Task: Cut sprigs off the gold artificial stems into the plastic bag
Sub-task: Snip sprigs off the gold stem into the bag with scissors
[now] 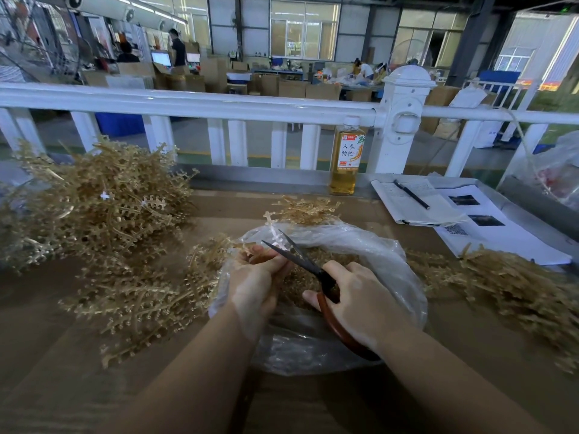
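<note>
Bottle (pixel 345 158) label: 人参枸杞; r. hand (pixel 357 300) grips scissors (pixel 300 258).

Only two forearms and two hands of the person are visible, entering from about six o'clock. Both forearms are bare up to the frame edge; no sleeve, no glove is worn. On the left hand (pixel 253 277), at about seven o'clock, there is no ring, watch or bracelet. The right hand (pixel 360 296), at about five o'clock, has also bare fingers and a bare wrist
</note>
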A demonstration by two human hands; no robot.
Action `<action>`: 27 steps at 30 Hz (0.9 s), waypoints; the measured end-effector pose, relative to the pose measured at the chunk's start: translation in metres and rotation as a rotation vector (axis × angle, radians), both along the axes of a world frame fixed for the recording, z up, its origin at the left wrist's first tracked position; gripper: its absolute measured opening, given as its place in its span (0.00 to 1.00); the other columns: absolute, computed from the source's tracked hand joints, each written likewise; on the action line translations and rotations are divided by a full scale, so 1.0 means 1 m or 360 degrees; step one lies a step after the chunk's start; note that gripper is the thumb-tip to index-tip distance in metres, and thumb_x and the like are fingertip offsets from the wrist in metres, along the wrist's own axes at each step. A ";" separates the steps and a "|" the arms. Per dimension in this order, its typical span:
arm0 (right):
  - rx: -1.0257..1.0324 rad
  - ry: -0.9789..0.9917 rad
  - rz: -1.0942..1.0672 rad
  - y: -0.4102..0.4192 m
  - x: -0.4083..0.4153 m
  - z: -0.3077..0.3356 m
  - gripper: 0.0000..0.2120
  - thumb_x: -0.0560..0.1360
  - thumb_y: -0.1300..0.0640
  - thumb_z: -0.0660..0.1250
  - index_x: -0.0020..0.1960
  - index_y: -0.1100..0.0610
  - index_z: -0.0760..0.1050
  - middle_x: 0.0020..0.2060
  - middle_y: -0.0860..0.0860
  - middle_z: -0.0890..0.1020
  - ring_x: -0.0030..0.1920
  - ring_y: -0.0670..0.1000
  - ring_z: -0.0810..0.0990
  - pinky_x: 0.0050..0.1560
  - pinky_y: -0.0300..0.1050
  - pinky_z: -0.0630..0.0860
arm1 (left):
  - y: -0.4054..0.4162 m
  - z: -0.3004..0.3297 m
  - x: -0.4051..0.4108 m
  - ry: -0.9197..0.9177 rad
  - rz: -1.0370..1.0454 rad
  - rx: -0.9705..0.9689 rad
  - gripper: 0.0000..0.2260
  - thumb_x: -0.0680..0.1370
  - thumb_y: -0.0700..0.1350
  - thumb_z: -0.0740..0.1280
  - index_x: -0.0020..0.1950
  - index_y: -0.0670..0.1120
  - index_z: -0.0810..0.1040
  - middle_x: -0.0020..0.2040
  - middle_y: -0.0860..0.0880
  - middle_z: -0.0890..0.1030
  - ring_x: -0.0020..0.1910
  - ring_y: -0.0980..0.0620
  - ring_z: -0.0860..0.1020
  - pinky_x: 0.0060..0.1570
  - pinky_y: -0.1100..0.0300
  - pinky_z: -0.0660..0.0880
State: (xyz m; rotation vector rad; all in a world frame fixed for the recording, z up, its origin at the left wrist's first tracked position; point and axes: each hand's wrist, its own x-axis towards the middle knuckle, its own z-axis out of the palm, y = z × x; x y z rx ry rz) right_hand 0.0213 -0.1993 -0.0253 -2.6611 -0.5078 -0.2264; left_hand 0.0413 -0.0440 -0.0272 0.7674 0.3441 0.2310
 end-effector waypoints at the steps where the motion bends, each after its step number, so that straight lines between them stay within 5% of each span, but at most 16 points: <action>1: -0.0004 0.0008 0.0002 0.000 0.000 0.000 0.21 0.74 0.33 0.59 0.59 0.45 0.70 0.46 0.48 0.71 0.54 0.49 0.70 0.48 0.43 0.66 | 0.000 0.000 0.000 -0.0002 -0.0001 0.0004 0.16 0.73 0.21 0.59 0.42 0.43 0.67 0.35 0.45 0.75 0.32 0.50 0.80 0.31 0.60 0.80; 8: 0.0010 0.0026 0.0042 0.001 0.001 0.001 0.18 0.75 0.34 0.58 0.55 0.46 0.69 0.45 0.48 0.72 0.51 0.49 0.71 0.49 0.44 0.69 | 0.001 -0.003 0.000 -0.0031 -0.0044 0.0112 0.17 0.72 0.21 0.60 0.42 0.43 0.67 0.25 0.51 0.77 0.28 0.54 0.81 0.30 0.61 0.79; 27: 0.0022 -0.0079 0.0141 0.001 -0.001 -0.002 0.14 0.76 0.36 0.59 0.47 0.46 0.64 0.38 0.46 0.75 0.38 0.48 0.75 0.38 0.40 0.66 | 0.010 0.002 0.001 0.0185 -0.0309 -0.0138 0.10 0.74 0.26 0.62 0.38 0.40 0.71 0.38 0.45 0.77 0.41 0.50 0.79 0.31 0.64 0.79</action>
